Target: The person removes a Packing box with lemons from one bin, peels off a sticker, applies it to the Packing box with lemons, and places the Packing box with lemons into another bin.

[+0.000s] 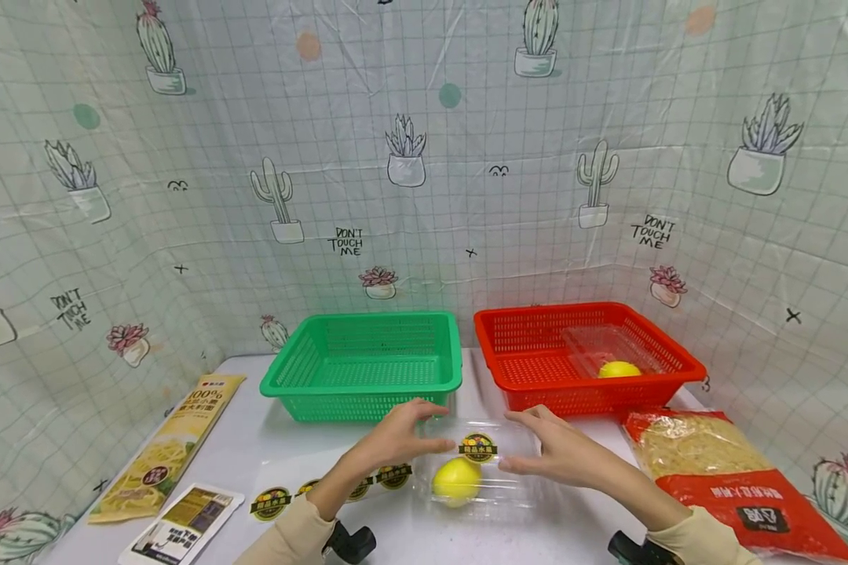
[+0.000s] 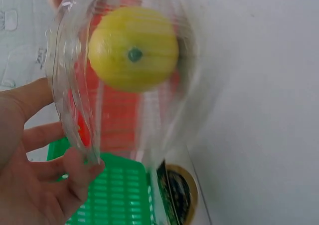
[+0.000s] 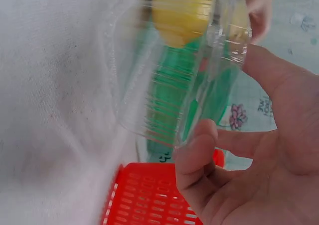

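A clear plastic fruit box (image 1: 498,496), its lid down, is between my two hands. One yellow lemon (image 1: 457,480) lies in its left half, and a black and gold fruit sticker (image 1: 477,447) is on the lid. My left hand (image 1: 396,436) grips the box's left side, with thumb and fingertips at its rim in the left wrist view. From the right, my right hand (image 1: 565,453) holds the opposite side; its fingertips (image 3: 197,140) pinch the rim in the right wrist view. Whether the box touches the table cannot be told.
Behind stand a green basket (image 1: 367,403) and a red basket (image 1: 572,402); the red one holds another clear box with a lemon (image 1: 618,369). A sticker strip (image 1: 359,488), noodle packet (image 1: 159,463) and white packet (image 1: 181,524) lie left, a red pasta bag (image 1: 742,486) right.
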Motion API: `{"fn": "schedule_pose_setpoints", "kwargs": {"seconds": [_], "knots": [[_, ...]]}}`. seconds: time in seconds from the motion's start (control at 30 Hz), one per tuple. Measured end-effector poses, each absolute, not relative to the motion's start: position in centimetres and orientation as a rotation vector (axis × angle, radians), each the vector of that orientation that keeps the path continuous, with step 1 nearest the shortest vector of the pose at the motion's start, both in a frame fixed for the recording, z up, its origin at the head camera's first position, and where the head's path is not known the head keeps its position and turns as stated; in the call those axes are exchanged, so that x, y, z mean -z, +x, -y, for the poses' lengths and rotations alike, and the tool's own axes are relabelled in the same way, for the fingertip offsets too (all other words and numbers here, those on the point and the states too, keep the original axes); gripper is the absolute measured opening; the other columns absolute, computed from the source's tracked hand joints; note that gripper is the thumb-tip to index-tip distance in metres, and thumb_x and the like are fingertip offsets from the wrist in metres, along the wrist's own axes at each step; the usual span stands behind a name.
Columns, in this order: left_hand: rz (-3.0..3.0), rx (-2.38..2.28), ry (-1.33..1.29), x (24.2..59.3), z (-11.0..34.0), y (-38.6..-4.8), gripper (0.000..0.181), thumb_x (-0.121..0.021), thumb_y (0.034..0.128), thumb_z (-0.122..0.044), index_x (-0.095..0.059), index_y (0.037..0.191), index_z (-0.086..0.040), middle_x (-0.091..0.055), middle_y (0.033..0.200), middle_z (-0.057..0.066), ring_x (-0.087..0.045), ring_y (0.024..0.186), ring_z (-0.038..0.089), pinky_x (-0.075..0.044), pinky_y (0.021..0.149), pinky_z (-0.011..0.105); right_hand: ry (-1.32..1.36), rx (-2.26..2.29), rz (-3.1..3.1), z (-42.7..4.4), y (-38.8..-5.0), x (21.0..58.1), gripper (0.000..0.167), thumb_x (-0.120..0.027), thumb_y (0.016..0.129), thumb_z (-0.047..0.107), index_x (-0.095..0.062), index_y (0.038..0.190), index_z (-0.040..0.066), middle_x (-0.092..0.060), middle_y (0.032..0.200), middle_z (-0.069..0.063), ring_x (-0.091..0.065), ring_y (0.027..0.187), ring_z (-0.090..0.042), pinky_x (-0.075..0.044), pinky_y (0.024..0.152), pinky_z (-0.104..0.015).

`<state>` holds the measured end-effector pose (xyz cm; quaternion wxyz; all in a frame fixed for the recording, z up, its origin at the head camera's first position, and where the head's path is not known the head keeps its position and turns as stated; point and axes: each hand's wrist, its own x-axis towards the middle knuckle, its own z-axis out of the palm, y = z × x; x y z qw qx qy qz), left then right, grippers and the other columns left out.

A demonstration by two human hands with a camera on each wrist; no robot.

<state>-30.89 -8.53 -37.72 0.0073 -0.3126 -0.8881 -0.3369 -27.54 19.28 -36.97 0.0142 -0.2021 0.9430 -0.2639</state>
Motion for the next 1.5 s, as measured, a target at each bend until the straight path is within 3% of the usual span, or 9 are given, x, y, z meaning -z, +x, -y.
{"fn": "schedule_pose_setpoints", "kwargs": {"seconds": [0.13, 0.23, 0.37, 0.47, 0.77, 1.03, 1.17, 1.5], "knots": [[2.771, 1.162, -1.007, 38.1, 9.8, -30.9, 0.050, -0.070, 0.0909, -0.030, -0.059, 0.133, -0.005, -0.061, 0.132, 0.017, -0.059, 0.114, 0.032, -0.050, 0.096, 0.049, -0.633, 0.809, -2.908, -20.1, -26.8, 36.5, 0.082, -0.075, 0.079, 0.054, -0.049, 0.143, 0.012, -0.055, 0.111, -0.009, -0.049, 0.074, -0.012, -0.044, 0.058, -0.023], [2.774, 1.214, -1.024, 38.1, 10.4, -30.9, 0.049, -0.067, 0.0931, -0.029, -0.058, 0.135, -0.005, -0.059, 0.136, 0.018, -0.061, 0.115, 0.033, -0.054, 0.091, 0.042, -0.633, 0.804, -2.885, -20.6, -26.2, 36.3, 0.083, -0.075, 0.079, 0.054, -0.047, 0.145, 0.011, -0.059, 0.121, -0.014, -0.053, 0.074, -0.012, -0.046, 0.060, -0.025], [2.790, 1.337, -0.996, 38.0, 10.9, -30.8, 0.050, -0.067, 0.0937, -0.027, -0.056, 0.137, -0.004, -0.055, 0.138, 0.023, -0.059, 0.118, 0.037, -0.060, 0.077, 0.035, -0.693, 0.848, -2.802, -21.2, -25.6, 36.4, 0.088, -0.074, 0.081, 0.051, -0.039, 0.150, 0.009, -0.057, 0.134, -0.024, -0.057, 0.069, -0.012, -0.049, 0.062, -0.026], [2.795, 1.441, -0.964, 38.0, 11.0, -30.7, 0.051, -0.067, 0.0937, -0.023, -0.054, 0.138, -0.002, -0.053, 0.139, 0.026, -0.059, 0.119, 0.040, -0.061, 0.071, 0.036, -0.787, 0.874, -2.759, -21.5, -25.4, 36.6, 0.095, -0.077, 0.080, 0.049, -0.033, 0.153, 0.007, -0.058, 0.131, -0.026, -0.056, 0.063, -0.009, -0.047, 0.060, -0.024], [2.827, 1.479, -0.916, 38.1, 11.1, -30.6, 0.049, -0.068, 0.0936, -0.022, -0.056, 0.136, 0.000, -0.054, 0.138, 0.027, -0.066, 0.108, 0.033, -0.061, 0.068, 0.036, -0.874, 0.852, -2.785, -21.7, -24.9, 37.0, 0.110, -0.086, 0.069, 0.046, -0.029, 0.154, 0.007, -0.061, 0.122, -0.015, -0.050, 0.059, -0.001, -0.043, 0.059, -0.021], [2.806, 1.433, -0.932, 38.0, 11.2, -30.7, 0.046, -0.067, 0.0939, -0.021, -0.058, 0.133, 0.001, -0.057, 0.136, 0.026, -0.070, 0.086, 0.023, -0.060, 0.067, 0.038, -0.879, 0.846, -2.782, -21.7, -25.2, 37.1, 0.107, -0.086, 0.071, 0.042, -0.029, 0.154, 0.005, -0.065, 0.101, -0.002, -0.054, 0.060, -0.001, -0.044, 0.060, -0.020], [2.804, 1.436, -0.916, 37.8, 11.2, -30.7, 0.044, -0.066, 0.0942, -0.021, -0.059, 0.132, 0.001, -0.058, 0.134, 0.025, -0.070, 0.083, 0.021, -0.060, 0.069, 0.036, -0.900, 0.876, -2.768, -21.8, -25.3, 36.9, 0.105, -0.085, 0.072, 0.041, -0.030, 0.154, 0.007, -0.064, 0.093, 0.002, -0.054, 0.061, -0.001, -0.046, 0.059, -0.020], [2.759, 1.507, -0.880, 37.1, 12.0, -30.8, 0.041, -0.065, 0.0950, -0.023, -0.062, 0.128, 0.001, -0.063, 0.120, 0.022, -0.070, 0.078, 0.022, -0.058, 0.067, 0.047, -0.872, 0.928, -2.763, -22.0, -25.3, 35.5, 0.094, -0.082, 0.076, 0.043, -0.036, 0.152, 0.011, -0.063, 0.092, 0.005, -0.055, 0.063, -0.002, -0.045, 0.056, -0.021]]}}
